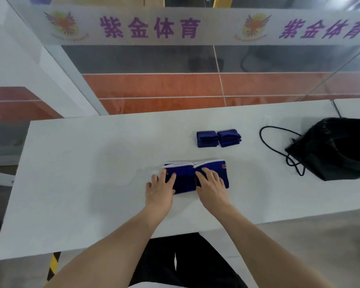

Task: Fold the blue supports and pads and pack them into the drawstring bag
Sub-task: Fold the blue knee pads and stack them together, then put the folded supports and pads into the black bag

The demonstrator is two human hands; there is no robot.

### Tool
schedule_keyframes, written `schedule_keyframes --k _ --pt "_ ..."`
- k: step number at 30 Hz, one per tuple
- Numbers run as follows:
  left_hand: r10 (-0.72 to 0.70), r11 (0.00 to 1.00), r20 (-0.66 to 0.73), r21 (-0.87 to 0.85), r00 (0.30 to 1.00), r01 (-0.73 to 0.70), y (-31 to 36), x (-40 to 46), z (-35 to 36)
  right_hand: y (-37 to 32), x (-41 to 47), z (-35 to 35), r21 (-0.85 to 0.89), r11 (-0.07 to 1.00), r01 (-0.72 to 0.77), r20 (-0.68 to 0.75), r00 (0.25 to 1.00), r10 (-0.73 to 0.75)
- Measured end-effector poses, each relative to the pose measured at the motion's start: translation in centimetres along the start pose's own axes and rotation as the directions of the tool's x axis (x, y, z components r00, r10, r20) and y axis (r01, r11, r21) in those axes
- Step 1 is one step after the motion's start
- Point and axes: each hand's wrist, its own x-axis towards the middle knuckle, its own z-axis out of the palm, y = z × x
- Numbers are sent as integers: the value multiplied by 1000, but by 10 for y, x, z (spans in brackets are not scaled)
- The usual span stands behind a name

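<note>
Two folded blue supports with white trim lie side by side on the white table, right in front of me. My left hand rests flat on the left one, fingers straight. My right hand presses flat on the right one, which bears a small red tag. Two small folded blue pads sit farther back, touching each other. The black drawstring bag lies at the far right with its mouth open and its black cord looped out to the left.
A glass partition with purple lettering rises behind the table's far edge. The table's near edge runs just above my legs. A second white surface adjoins at the far right.
</note>
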Motion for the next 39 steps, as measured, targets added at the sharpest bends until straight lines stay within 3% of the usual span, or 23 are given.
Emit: schedule_keyframes --k 6,10,13,16,20,27,30,33,39 --pt "6 1000 -12 9 1000 -6 17 -1 -7 17 -6 -8 3 1000 -3 6 1000 2" --pt "-14 998 -102 -60 995 8 40 5 -18 22 -2 -27 162 986 42 -150 988 -18" --pt "-108 971 -146 -225 983 73 69 24 -36 41 15 -48 313 950 16 -229 972 59" --pt "-188 905 -160 -412 969 107 101 57 -59 72 46 -71 371 928 -25 -197 975 105" --pt "-247 845 -182 -521 952 120 135 102 -80 117 86 -94 414 907 -83 -164 973 164" --pt "-433 780 -68 -528 899 336 155 163 -84 161 147 -107 438 885 -159 -40 980 195" --pt "-489 682 32 -609 871 405 152 179 -75 168 160 -106 461 861 -214 40 975 220" --pt "-492 640 84 -639 867 426 155 185 -65 174 166 -97 458 857 -236 106 972 210" --pt "-511 592 54 -702 858 397 171 179 -49 178 168 -87 539 804 -251 139 968 210"
